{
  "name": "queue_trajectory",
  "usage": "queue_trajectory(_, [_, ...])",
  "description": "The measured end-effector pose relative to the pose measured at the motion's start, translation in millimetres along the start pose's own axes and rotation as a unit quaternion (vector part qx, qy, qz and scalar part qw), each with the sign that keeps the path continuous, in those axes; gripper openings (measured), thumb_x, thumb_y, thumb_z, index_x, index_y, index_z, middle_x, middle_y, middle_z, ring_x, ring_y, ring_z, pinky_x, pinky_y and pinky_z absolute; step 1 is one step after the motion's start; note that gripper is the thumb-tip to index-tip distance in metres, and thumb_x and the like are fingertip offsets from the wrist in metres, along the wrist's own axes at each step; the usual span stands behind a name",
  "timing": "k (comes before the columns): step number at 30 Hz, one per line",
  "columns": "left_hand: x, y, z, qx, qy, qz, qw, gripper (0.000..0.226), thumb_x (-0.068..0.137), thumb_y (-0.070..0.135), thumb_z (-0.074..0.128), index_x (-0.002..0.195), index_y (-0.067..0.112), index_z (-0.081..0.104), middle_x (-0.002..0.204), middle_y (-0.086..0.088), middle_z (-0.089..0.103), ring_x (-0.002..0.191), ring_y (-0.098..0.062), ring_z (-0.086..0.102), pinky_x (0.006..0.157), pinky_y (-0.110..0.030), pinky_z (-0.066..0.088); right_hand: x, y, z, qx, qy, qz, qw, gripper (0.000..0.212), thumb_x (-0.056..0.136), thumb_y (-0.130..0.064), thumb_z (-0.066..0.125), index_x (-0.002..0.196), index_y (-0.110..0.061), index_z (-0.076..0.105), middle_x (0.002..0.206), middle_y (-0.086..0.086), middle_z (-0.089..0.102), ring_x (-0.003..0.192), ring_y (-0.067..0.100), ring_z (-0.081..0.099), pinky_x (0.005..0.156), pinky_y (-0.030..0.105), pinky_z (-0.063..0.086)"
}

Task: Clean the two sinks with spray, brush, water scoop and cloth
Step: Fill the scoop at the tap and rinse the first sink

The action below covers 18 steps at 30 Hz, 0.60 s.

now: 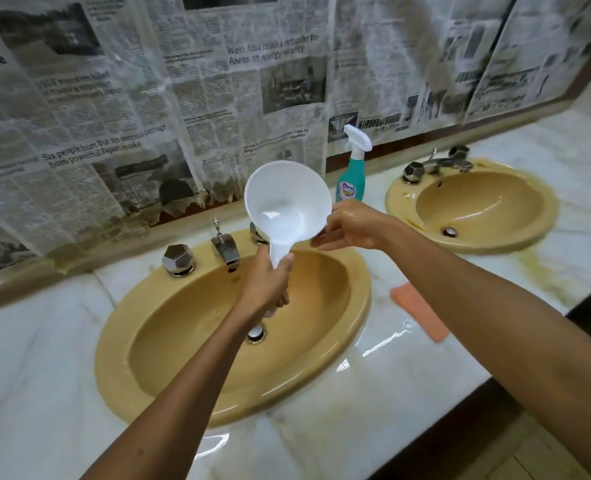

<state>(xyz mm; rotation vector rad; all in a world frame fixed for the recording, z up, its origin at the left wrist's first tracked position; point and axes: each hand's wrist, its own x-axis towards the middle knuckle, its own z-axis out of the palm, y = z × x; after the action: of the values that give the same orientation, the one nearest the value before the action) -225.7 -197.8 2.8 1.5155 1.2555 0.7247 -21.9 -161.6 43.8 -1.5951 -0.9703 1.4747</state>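
White water scoop (pixel 285 202) is held tilted over the near sink (pixel 169 341), handle gripped by the left hand (pixel 269 282), bowl edge pinched by the right hand (pixel 352 228); a little water is seen inside. Spray bottle (pixel 352 171) is stood upright on the table (pixel 408 368) between the near sink and the far sink (pixel 536 233). Orange cloth (pixel 415 306) is laid flat just right of the near sink.

Near sink (pixel 120 344) basin open below — tap (pixel 225 250) and knob (pixel 179 259) crowd its back rim.
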Motion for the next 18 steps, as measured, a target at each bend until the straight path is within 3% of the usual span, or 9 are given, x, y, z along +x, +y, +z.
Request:
queue_trajectory(2, [5.1,4.8,21.9,-0.051,-0.012,-0.026,0.998,0.026,0.106,0.032,0.042,0.126,0.016,0.042,0.068,-0.009,0.052,0.038,-0.012,0.047,0.045,-0.023,0.034,4.4,0.4,-17.3,-0.045,0.033,0.009,0.998,0.040,0.092,0.004,0.050,0.132,-0.002,0.049,0.100,0.023,0.072,0.085,0.032,0.074,0.082,0.044,0.060])
queue_trajectory(6, [22.5,22.1,75.6,-0.147,-0.020,-0.098,0.984,0.024,0.106,0.027,0.035,0.125,0.013,0.043,0.070,-0.013,0.050,0.038,-0.015,0.043,0.040,-0.021,0.033,6.9,2.0,-65.1,-0.039,0.074,0.018,0.996,0.038,0.097,-0.005,0.046,0.135,-0.003,0.044,0.093,0.021,0.073,0.078,0.031,0.075,0.073,0.040,0.062])
queue_trajectory(9, [36.1,36.4,119.1,-0.208,-0.016,-0.136,0.969,0.022,0.103,0.010,0.030,0.117,0.009,0.047,0.068,-0.013,0.050,0.039,-0.015,0.042,0.039,-0.021,0.034,8.0,6.2,-103.1,-0.007,0.093,0.025,0.995,0.031,0.102,-0.014,0.043,0.129,0.001,0.048,0.095,0.024,0.072,0.077,0.033,0.074,0.076,0.043,0.062])
queue_trajectory(12, [46.4,44.8,166.5,-0.244,-0.008,-0.158,0.957,0.020,0.102,0.006,0.029,0.111,0.005,0.047,0.064,-0.011,0.048,0.037,-0.013,0.041,0.037,-0.019,0.032,13.9,19.2,-135.4,-0.016,0.116,0.029,0.993,0.030,0.101,-0.024,0.053,0.119,0.000,0.052,0.096,0.025,0.070,0.075,0.033,0.074,0.071,0.043,0.062])
queue_trajectory(15, [53.4,46.6,208.3,-0.252,-0.009,-0.169,0.953,0.019,0.101,0.006,0.031,0.115,0.004,0.043,0.063,-0.013,0.050,0.038,-0.018,0.048,0.039,-0.022,0.037,23.9,38.2,-161.7,-0.051,0.135,0.014,0.989,0.025,0.096,-0.012,0.060,0.112,0.007,0.055,0.093,0.028,0.069,0.074,0.034,0.073,0.066,0.041,0.062])
queue_trajectory(18, [57.8,50.8,236.3,-0.222,-0.036,-0.170,0.959,0.019,0.105,0.019,0.035,0.121,0.013,0.043,0.076,-0.017,0.064,0.054,-0.025,0.061,0.045,-0.027,0.047,33.9,52.9,-189.5,-0.046,0.157,0.012,0.986,0.017,0.092,0.000,0.057,0.106,0.010,0.058,0.092,0.030,0.068,0.070,0.034,0.071,0.061,0.038,0.062])
